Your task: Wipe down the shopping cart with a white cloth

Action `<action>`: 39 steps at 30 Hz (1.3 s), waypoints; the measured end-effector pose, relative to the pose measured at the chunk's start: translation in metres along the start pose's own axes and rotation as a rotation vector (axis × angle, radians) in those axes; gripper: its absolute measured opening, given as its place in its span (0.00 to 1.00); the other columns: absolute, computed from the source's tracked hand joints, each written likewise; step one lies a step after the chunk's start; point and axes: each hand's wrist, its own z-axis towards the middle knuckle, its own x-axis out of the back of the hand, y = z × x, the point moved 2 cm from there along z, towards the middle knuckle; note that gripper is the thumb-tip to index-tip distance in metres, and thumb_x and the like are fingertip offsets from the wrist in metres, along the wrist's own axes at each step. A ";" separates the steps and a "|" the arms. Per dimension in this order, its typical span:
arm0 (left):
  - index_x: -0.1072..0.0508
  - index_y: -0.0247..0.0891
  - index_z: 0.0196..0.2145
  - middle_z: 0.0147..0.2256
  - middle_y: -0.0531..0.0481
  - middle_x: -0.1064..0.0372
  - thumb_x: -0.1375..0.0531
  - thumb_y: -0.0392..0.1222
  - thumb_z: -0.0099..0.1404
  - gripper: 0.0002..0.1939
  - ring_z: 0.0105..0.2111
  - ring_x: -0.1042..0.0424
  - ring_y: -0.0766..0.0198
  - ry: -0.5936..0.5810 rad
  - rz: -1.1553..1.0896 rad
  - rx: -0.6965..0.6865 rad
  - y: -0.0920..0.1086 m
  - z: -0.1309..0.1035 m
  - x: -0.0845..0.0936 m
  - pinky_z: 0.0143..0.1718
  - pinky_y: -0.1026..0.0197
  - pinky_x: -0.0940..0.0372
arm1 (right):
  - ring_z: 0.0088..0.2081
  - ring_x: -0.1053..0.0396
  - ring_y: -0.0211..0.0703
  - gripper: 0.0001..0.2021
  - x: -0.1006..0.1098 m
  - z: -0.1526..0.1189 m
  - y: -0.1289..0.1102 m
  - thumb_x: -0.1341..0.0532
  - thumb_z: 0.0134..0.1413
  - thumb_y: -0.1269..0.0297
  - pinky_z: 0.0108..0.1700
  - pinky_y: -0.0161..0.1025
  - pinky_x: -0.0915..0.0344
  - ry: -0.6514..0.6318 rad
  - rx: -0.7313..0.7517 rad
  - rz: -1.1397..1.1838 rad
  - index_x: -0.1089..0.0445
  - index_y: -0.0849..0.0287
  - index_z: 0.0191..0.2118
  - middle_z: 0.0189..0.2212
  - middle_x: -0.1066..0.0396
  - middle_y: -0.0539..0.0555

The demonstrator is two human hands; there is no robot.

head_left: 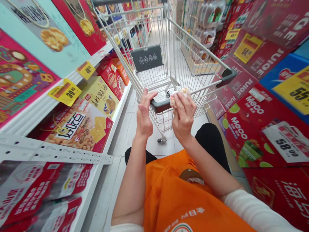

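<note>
A metal shopping cart (pixel 193 91) stands in front of me, its wire basket showing dark corner pieces. My left hand (pixel 145 117) is beside the near-left dark corner piece (pixel 161 106), fingers stretched out and nothing in them. Whether its fingertips touch the rim I cannot tell. My right hand (pixel 184 117) is closed on a crumpled, pale, multicoloured cloth (pixel 185 91), just above the near rim of the cart. Part of the cloth is hidden by the fingers.
On the left, shelves hold boxed snacks (pixel 74 129) and yellow price tags (pixel 66 92). Red drink cartons (pixel 251 119) are stacked close on the right. Packed bottles (pixel 205 38) stand farther back. A cart wheel (pixel 162 140) rests on the tiled floor (pixel 131 129).
</note>
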 end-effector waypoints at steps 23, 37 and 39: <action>0.26 0.46 0.37 0.54 0.46 0.28 0.72 0.73 0.69 0.43 0.72 0.47 0.55 0.010 0.221 -0.009 0.006 0.005 -0.001 0.73 0.47 0.54 | 0.61 0.28 0.42 0.19 -0.023 -0.046 0.014 0.39 0.67 0.69 0.65 0.42 0.27 -0.203 0.519 0.011 0.29 0.53 0.61 0.54 0.21 0.52; 0.25 0.47 0.42 0.46 0.44 0.25 0.68 0.70 0.72 0.39 0.58 0.33 0.50 0.010 0.575 -0.052 0.054 0.011 -0.018 0.70 0.41 0.56 | 0.61 0.29 0.39 0.14 -0.017 -0.021 0.037 0.45 0.71 0.67 0.66 0.48 0.28 -0.246 0.539 0.020 0.26 0.49 0.55 0.51 0.21 0.49; 0.24 0.47 0.42 0.42 0.44 0.24 0.67 0.70 0.72 0.38 0.49 0.30 0.50 -0.041 0.605 -0.031 0.056 0.010 -0.029 0.65 0.41 0.51 | 0.62 0.29 0.39 0.16 -0.012 -0.018 0.041 0.46 0.71 0.69 0.65 0.48 0.27 -0.217 0.602 0.033 0.27 0.51 0.56 0.52 0.22 0.50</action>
